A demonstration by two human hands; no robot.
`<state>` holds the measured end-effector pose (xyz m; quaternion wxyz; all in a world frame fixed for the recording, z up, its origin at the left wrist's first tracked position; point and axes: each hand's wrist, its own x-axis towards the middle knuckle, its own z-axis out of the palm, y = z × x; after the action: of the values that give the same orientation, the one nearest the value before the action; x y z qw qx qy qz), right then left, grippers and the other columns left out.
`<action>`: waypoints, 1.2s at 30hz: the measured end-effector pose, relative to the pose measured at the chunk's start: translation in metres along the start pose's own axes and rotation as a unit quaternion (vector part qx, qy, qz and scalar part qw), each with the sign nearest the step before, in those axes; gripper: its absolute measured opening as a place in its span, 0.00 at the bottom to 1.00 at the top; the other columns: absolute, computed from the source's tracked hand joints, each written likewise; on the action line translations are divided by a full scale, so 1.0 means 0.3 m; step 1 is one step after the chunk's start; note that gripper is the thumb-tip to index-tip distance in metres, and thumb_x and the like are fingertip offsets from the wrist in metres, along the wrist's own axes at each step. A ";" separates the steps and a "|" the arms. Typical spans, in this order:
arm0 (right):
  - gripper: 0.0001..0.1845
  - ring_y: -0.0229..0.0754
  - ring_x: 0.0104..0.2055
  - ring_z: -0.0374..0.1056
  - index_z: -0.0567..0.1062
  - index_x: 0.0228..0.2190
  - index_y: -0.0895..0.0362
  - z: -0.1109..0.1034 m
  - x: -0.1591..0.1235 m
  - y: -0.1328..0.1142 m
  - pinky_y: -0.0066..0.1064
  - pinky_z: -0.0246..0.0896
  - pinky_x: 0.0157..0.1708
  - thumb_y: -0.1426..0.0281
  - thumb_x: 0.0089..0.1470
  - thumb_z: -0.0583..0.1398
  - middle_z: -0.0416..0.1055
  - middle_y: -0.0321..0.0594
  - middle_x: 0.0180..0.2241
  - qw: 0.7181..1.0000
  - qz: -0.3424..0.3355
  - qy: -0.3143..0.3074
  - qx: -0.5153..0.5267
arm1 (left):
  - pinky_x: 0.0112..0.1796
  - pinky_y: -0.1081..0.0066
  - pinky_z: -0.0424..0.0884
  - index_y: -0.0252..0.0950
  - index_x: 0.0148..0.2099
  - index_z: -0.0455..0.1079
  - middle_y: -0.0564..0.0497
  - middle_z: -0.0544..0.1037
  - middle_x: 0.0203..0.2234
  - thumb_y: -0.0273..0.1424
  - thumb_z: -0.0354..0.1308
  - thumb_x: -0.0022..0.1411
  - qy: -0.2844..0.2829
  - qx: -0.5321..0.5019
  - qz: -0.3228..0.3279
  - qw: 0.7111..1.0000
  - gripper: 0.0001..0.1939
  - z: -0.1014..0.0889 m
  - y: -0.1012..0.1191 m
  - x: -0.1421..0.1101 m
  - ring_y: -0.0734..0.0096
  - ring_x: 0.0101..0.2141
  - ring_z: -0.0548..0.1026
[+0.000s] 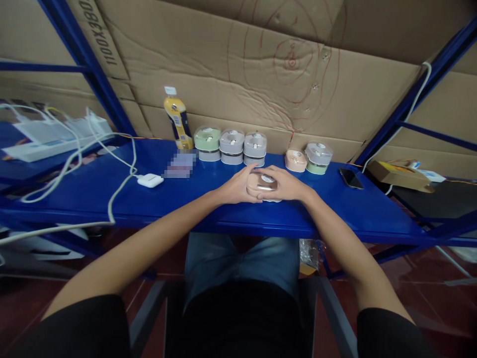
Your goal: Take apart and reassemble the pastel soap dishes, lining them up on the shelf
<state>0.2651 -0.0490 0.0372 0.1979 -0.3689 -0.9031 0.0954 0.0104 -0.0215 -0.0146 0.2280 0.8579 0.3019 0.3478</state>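
Note:
Near the front of the blue table, a pinkish rounded container [262, 183] with a clear lid sits between my two hands. My left hand [240, 188] curls around its left side, and my right hand [285, 183] wraps its right side. A pale rim shows under the container, partly hidden by my fingers. Behind my hands stand similar lidded containers: a green one [207, 143], a grey-lilac one [231, 146] and another grey one [255, 148]. To the right are a low pink container [296, 160] and a stacked grey-and-green one [318, 157].
A yellow drink bottle [178, 119] stands at the back left, near a blurred-out flat item [180, 165]. A white case [150, 180] with a cable and a power strip [55, 139] lie left. A phone [351, 178] and an open cardboard box [400, 175] are right. Cardboard [186, 59] walls the back.

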 end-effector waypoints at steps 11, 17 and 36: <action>0.53 0.74 0.52 0.81 0.66 0.76 0.57 -0.049 -0.127 -0.027 0.57 0.74 0.51 0.37 0.64 0.63 0.82 0.67 0.54 0.944 0.252 -0.017 -0.212 | 0.66 0.43 0.76 0.37 0.76 0.58 0.34 0.78 0.64 0.40 0.66 0.68 0.022 0.063 -0.010 0.998 0.40 0.002 -0.056 -0.010 0.44 0.63 0.81; 0.43 0.74 0.63 0.77 0.70 0.71 0.65 -0.056 0.023 0.068 0.58 0.71 0.61 0.46 0.71 0.62 0.79 0.73 0.61 0.922 0.295 -0.025 -0.250 | 0.66 0.43 0.77 0.35 0.75 0.60 0.31 0.75 0.66 0.40 0.65 0.68 0.009 0.073 -0.010 0.997 0.38 0.000 -0.039 -0.007 0.42 0.63 0.80; 0.49 0.74 0.67 0.72 0.66 0.68 0.72 0.094 0.521 -0.044 0.56 0.70 0.62 0.53 0.59 0.70 0.72 0.79 0.64 0.875 0.384 0.235 -0.178 | 0.67 0.39 0.76 0.35 0.74 0.60 0.32 0.75 0.64 0.37 0.66 0.67 0.003 0.071 -0.008 0.997 0.37 0.010 -0.054 0.000 0.39 0.64 0.80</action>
<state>0.1431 0.0508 0.0607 0.2832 -0.7275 -0.6187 -0.0879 0.0067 -0.0106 -0.0262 0.1681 0.8685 0.3330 0.3265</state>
